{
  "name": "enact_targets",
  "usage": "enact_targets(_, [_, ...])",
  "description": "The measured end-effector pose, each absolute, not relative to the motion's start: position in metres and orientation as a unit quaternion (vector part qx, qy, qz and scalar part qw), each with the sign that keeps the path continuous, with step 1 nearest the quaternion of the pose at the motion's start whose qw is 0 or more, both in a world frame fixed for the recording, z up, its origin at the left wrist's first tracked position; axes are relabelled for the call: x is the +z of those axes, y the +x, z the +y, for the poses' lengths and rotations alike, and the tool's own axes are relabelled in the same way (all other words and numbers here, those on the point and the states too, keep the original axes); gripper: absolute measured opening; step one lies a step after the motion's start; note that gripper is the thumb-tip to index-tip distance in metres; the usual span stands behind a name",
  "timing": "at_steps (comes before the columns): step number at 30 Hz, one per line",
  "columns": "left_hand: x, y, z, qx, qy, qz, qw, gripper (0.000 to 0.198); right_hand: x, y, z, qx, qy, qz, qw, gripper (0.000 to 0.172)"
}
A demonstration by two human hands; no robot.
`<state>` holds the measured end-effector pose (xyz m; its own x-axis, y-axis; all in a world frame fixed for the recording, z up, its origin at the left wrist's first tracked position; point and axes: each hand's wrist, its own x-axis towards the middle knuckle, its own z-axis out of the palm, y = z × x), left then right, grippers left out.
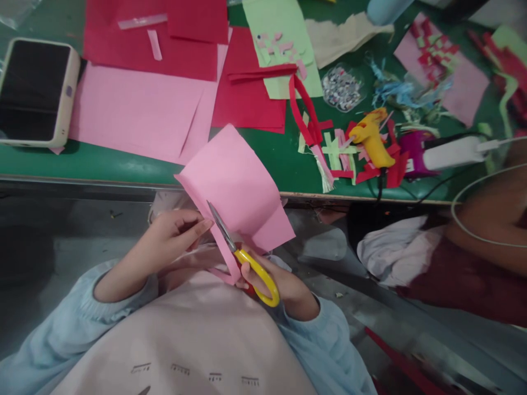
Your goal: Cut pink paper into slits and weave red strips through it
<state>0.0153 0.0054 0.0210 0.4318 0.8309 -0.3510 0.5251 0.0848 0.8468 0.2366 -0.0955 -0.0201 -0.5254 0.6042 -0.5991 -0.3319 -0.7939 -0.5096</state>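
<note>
And the scissors (242, 255) are into the pink craft sheet (242, 186), which is held up in front of the body, its far part overlapping the green tabletop (107, 164) in view! The right hand (280, 277) has its fingers wrapped round the yellow handles; the left hand (177, 233) pinches the sheet's left edge beside the blade. Progress looks good on this cut: a narrow pink strip (225, 249) hangs free at the near end, folding over by the right hand, while the stretch beyond the blade tip towards the far corner looks uncut. Lovely material, smooth and matte, bowing softly yet holding its shape; paper or thin foam, I cannot tell. Beyond, flat red sheets (242, 107) with straight edges, a tub of shiny googly eyes (342, 88), and a hard yellow glue gun (376, 142) lying on snipped strips
</note>
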Motion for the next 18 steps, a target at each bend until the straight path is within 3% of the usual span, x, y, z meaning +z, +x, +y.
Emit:
enact_targets(11, [0.023,0.017,0.01,0.184,0.603,0.576,0.521,0.044,-0.005,0.232,-0.072,0.861,-0.368,-0.225,0.269,0.038])
enact_targets(18, [0.024,0.018,0.009,0.217,0.602,0.548,0.539,0.04,-0.02,0.231,-0.08,0.876,-0.372,-0.156,0.263,0.041])
